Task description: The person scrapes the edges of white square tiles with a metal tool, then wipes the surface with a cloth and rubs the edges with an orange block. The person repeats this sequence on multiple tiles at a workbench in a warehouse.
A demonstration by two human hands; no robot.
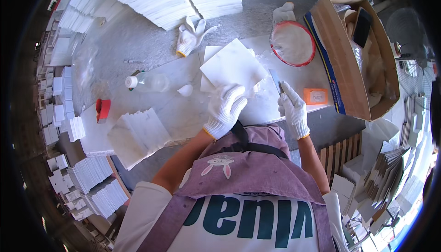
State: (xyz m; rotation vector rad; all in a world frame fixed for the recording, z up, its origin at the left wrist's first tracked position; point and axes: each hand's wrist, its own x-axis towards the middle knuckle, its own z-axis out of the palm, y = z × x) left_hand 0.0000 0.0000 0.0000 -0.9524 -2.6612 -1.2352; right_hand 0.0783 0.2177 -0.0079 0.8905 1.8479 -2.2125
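Holding a narrow flat blade (275,78) in the right grip (293,109), resting the left grip (225,107) at a white square sheet (235,64).

Angling the left forearm inward, turning the glove's back upward, curling the fingers close together over the sheet's near edge; unable to tell whether pinching or merely touching. Pinching the blade's near end on the right, pointing its tip away from the body, just beside the sheet's right corner. Working with the sheet lying askew on other white pieces, on the tabletop (188,116).
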